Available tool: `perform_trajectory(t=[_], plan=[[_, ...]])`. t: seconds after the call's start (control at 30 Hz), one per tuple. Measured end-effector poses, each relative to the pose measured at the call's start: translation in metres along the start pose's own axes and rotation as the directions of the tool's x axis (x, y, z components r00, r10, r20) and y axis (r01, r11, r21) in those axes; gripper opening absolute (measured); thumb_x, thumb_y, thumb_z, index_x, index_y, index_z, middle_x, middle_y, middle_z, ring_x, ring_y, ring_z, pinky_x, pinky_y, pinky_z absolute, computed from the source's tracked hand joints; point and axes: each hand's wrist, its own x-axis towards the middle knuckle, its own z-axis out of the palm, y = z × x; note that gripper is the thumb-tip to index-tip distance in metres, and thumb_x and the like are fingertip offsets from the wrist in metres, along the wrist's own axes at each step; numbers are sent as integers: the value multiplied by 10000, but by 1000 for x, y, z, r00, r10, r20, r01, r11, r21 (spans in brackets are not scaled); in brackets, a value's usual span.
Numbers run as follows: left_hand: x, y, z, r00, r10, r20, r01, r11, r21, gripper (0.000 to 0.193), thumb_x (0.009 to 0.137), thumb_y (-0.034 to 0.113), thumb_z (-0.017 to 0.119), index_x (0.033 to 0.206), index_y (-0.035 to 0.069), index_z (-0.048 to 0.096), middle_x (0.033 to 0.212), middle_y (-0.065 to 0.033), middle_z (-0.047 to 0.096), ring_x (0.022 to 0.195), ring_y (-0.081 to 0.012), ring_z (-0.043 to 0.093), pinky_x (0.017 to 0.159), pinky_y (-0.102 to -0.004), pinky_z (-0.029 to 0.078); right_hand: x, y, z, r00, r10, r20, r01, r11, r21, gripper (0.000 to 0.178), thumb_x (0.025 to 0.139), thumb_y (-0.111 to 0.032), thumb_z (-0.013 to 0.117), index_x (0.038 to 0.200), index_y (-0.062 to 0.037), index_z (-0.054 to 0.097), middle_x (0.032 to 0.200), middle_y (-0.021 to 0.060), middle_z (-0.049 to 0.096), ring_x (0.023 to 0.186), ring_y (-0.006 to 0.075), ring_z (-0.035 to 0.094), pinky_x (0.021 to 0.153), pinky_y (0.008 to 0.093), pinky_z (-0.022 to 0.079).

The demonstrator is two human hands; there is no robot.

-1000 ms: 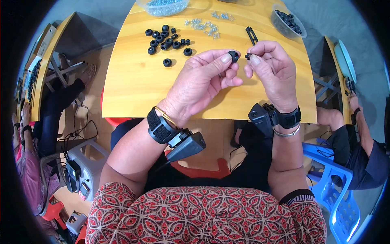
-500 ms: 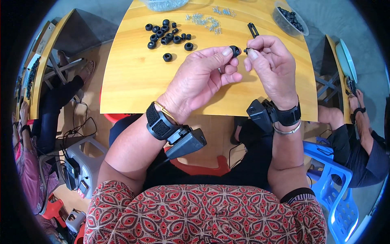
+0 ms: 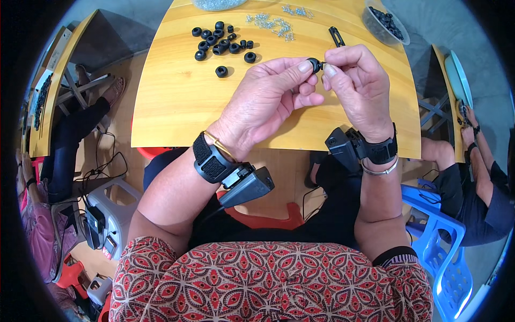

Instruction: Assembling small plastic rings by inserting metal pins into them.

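Note:
My left hand [image 3: 281,88] is closed, with thumb and fingertips pinching a round black bead-like piece [image 3: 313,65]. Opposite it, my right hand [image 3: 358,86] holds a small black part [image 3: 322,65] between thumb and forefinger, its tip meeting the round piece. A slotted black strip [image 3: 337,36] shows just beyond my right fingers; I cannot tell whether it is held or lies on the table. Several black barrel-shaped beads [image 3: 221,71] with holes lie loose on the yellow wooden table [image 3: 171,115], left of my hands.
Small clear pieces [image 3: 273,24] are scattered toward the far side. A clear tub of black parts [image 3: 387,24] stands far right, another clear tub [image 3: 219,4] at the far edge. People sit at tables on both sides; a blue plastic chair [image 3: 440,236] is at right.
My two hands have come closer together. The small black part in my right hand, apart from the round piece before, now meets it.

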Motion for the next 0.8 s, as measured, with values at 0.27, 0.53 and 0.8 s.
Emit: perform_trajectory(t=[0.27, 0.53, 0.8], plan=[[-1, -2, 3, 993, 81, -82, -68, 987, 144, 137, 830, 90, 490, 877, -23, 552, 680, -30, 521, 611, -90, 517, 616, -241, 516, 0, -4, -2, 997, -2, 75, -6, 993, 118, 86, 739, 58, 542, 802, 0, 524, 754, 29, 534, 677, 63, 514, 582, 177, 421], [-3, -2, 2, 996, 74, -52, -62, 978, 199, 185, 843, 93, 465, 962, -25, 543, 707, -43, 531, 628, -106, 521, 614, -262, 512, 0, 6, -6, 984, 50, 169, -100, 947, 306, 102, 744, 63, 534, 828, 21, 493, 751, 48, 518, 619, 88, 500, 549, 191, 419], [-5, 1, 0, 997, 72, -25, -63, 967, 245, 191, 837, 82, 472, 981, -23, 541, 713, -55, 535, 634, -115, 530, 605, -267, 516, 0, 1, -9, 947, 191, 257, -249, 945, 214, 78, 763, 20, 532, 818, 16, 477, 703, 26, 497, 580, 75, 484, 513, 179, 389]])
